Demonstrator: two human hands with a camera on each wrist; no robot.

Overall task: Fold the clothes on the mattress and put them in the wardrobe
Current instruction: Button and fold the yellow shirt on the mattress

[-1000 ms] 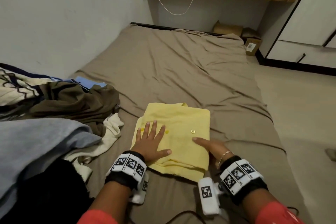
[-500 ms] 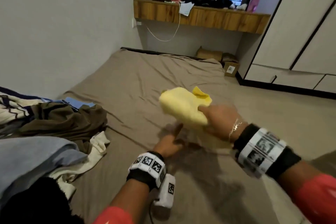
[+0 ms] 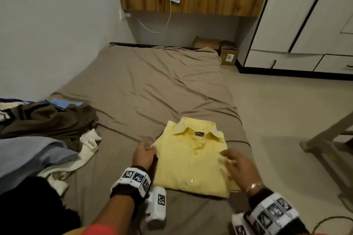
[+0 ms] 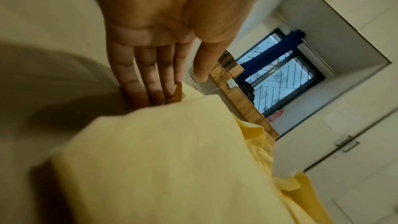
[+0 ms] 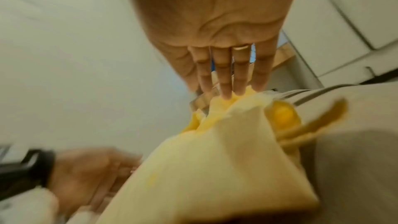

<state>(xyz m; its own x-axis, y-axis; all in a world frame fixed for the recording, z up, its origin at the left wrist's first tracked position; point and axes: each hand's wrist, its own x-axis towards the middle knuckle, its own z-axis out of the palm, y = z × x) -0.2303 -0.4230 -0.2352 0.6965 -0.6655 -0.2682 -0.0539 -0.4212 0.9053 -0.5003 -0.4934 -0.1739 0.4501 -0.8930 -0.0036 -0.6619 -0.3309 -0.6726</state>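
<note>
A folded yellow shirt (image 3: pixel 191 158) lies collar-up on the brown mattress (image 3: pixel 152 86), close in front of me. My left hand (image 3: pixel 143 153) is at the shirt's left edge. In the left wrist view its straight fingers (image 4: pixel 150 81) touch that edge of the shirt (image 4: pixel 172 159) where it meets the sheet, thumb apart. My right hand (image 3: pixel 236 162) is over the shirt's right side and blurred. The right wrist view shows its fingers (image 5: pixel 224 74) straight, tips on the shirt (image 5: pixel 215 159), holding nothing.
A heap of unfolded clothes (image 3: pixel 47 124) lies at the left, with a grey-blue garment (image 3: pixel 28 158) and a white one (image 3: pixel 84 150). The white wardrobe (image 3: pixel 305 25) stands at the far right across bare floor. Cardboard boxes (image 3: pixel 227 53) sit under a wooden shelf (image 3: pixel 191 4). A grey frame (image 3: pixel 328 149) stands at the right.
The shirt lay back-up under both hands; my right hand lifted and turned it over. It now lies collar-up on the mattress with both hands at its sides.
</note>
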